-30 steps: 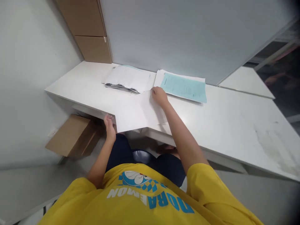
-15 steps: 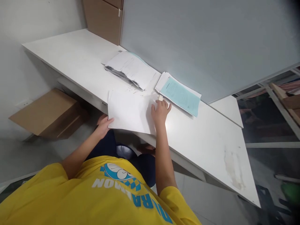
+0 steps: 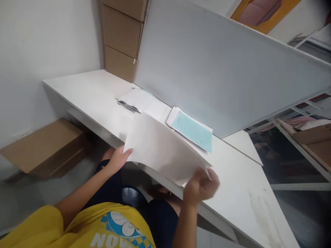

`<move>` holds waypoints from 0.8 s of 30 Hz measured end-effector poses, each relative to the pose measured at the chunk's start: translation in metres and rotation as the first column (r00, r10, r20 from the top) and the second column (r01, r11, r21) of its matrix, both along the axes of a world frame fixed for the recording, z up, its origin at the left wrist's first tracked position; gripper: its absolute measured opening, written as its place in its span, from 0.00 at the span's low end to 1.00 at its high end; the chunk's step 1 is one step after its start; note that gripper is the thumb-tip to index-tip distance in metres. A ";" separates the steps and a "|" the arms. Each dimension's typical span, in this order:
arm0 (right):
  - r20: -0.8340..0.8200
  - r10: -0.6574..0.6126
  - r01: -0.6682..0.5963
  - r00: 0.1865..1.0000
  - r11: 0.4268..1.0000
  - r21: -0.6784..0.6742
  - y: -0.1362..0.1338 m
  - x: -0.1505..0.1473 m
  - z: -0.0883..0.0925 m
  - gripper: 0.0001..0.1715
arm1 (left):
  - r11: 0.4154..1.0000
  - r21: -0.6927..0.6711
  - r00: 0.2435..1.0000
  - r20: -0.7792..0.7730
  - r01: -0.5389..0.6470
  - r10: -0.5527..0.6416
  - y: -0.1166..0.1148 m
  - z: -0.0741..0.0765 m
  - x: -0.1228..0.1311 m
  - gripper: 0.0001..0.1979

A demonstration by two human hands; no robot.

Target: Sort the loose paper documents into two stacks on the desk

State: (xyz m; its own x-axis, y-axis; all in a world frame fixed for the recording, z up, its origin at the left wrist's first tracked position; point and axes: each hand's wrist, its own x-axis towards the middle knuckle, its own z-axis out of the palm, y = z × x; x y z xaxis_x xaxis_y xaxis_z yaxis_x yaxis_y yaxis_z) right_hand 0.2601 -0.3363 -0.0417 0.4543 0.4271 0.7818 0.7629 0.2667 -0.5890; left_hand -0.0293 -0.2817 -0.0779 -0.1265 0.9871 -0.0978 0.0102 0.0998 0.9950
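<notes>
A large sheet of white paper (image 3: 157, 148) is lifted off the near edge of the desk, tilted and slightly curved. My left hand (image 3: 119, 160) pinches its left edge, thumb on top. At the sheet's right corner, my right hand (image 3: 200, 186) is closed on the paper, somewhat blurred by motion. A narrow white edge shows between its fingers. Beyond the sheet lie a stack of papers with a light blue printed page (image 3: 192, 131) on top and a pile of white papers with dark, ragged edges (image 3: 144, 100).
The white desk (image 3: 82, 89) runs diagonally, with a grey partition (image 3: 207, 62) behind it. Cardboard boxes (image 3: 121, 34) stand at its far left end. Another cardboard box (image 3: 43, 144) sits below left. Shelving with a carton (image 3: 315, 137) stands at right.
My right hand has moved from the desk near the blue page, where a small pale block was at its fingertips, to the sheet's right corner. The sheet has lifted and tilted. The view has tipped upward.
</notes>
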 end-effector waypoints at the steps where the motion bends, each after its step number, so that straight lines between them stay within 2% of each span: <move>1: -0.052 -0.040 0.043 0.998 0.998 0.055 -0.006 0.006 0.009 0.24 | 0.998 0.065 1.000 -0.028 0.003 -0.001 0.005 0.008 0.009 0.14; 4: -0.146 -0.177 0.188 0.973 0.980 0.069 -0.011 0.021 0.036 0.22 | 0.977 0.210 0.998 -0.065 0.032 -0.019 0.036 0.027 0.034 0.16; 6: -0.158 -0.239 0.245 0.958 0.969 0.023 -0.006 0.028 0.042 0.24 | 0.960 0.274 0.998 -0.019 0.064 -0.061 0.064 0.030 0.049 0.13; 7: -0.161 -0.250 0.254 0.955 0.967 0.003 -0.003 0.031 0.039 0.26 | 0.947 0.310 0.996 0.015 0.083 -0.092 0.077 0.028 0.055 0.11; 9: -0.176 -0.235 0.234 0.956 0.972 -0.024 0.002 0.034 0.023 0.28 | 0.926 0.363 0.989 0.066 0.099 -0.131 0.098 0.022 0.063 0.08; 11: -0.217 -0.187 0.178 0.958 0.982 -0.062 0.005 0.036 -0.001 0.29 | 0.930 0.357 0.984 0.115 0.085 -0.134 0.111 0.015 0.067 0.05; 14: -0.335 -0.090 0.037 0.938 0.986 -0.162 0.010 0.036 -0.038 0.23 | 0.947 0.315 0.966 0.218 0.067 -0.141 0.116 0.011 0.068 0.05; 16: -0.390 -0.060 -0.026 0.919 0.977 -0.211 0.013 0.034 -0.055 0.16 | 0.945 0.314 0.952 0.250 0.091 -0.175 0.115 0.012 0.067 0.05; 19: -0.404 -0.073 -0.017 0.912 0.976 -0.215 0.013 0.031 -0.065 0.15 | 0.941 0.311 0.949 0.229 0.138 -0.215 0.111 0.016 0.067 0.04; 24: -0.500 -0.095 -0.008 0.861 0.980 -0.200 0.017 0.031 -0.061 0.17 | 0.943 0.298 0.948 0.226 0.150 -0.223 0.111 0.018 0.069 0.05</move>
State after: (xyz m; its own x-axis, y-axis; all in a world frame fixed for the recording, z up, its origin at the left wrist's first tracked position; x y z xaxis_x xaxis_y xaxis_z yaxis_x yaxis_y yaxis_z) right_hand 0.2913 -0.3196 -0.1029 0.7856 0.5127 0.3464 0.3547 0.0855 -0.9311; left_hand 0.0402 -0.1706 -0.0594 0.0556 0.9829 0.1753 -0.2535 -0.1559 0.9547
